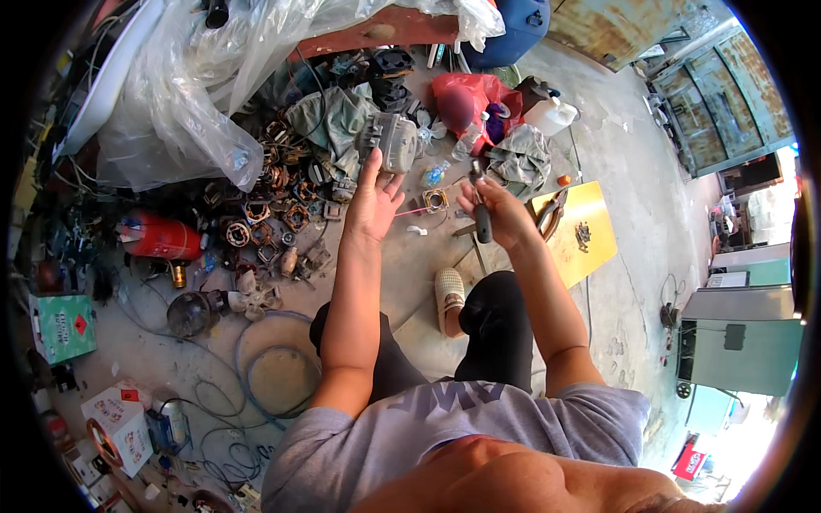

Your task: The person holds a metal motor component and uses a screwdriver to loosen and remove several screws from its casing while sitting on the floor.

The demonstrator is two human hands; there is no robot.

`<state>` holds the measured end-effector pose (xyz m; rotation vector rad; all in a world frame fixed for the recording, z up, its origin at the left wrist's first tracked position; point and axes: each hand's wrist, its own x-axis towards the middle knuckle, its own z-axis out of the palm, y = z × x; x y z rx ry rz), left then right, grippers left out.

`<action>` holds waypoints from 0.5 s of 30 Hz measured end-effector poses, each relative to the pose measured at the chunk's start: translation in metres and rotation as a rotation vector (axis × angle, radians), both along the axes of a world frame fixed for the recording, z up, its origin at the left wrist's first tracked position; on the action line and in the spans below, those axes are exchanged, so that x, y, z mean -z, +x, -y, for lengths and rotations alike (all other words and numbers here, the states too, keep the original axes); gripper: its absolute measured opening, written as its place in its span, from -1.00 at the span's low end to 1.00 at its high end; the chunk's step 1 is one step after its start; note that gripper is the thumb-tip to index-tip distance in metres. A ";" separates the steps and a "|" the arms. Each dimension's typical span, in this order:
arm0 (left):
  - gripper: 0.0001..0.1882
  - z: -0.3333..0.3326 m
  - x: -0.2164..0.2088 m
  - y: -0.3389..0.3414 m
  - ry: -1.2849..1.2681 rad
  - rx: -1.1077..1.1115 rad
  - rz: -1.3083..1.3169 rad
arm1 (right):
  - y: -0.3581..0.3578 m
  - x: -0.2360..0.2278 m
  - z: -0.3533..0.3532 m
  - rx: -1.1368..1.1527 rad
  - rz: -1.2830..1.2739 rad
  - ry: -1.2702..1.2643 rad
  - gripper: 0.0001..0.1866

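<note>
Left fingers (374,165) grip housing (397,144) | right fingers (493,190) grip tool (482,214) | axis fore-aft, handle (484,228) nearer

Bright daylight filled the scene, strongest at the far right, where the opening (782,427) was blown out to white and a faint coloured haze ran along the rim. The concrete floor (637,265) looked pale and evenly lit, and the yellow board (601,218) shone strongly. Glare streaked the clear plastic sheet (175,107). Shade pooled among the heaped parts (278,171) and along the left edge, hiding detail; the black trousers (496,329) showed little either. Both hands, left (374,205) and right (506,215), appeared reasonably sharp. The lens bowed the rusty door (727,107), and black filled the corners.
</note>
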<state>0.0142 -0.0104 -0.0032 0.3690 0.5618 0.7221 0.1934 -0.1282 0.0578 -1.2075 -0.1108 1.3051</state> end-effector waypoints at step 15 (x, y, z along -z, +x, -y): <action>-0.55 0.074 -0.008 0.014 0.239 0.090 0.129 | -0.032 -0.036 0.049 -0.050 0.680 0.271 -0.51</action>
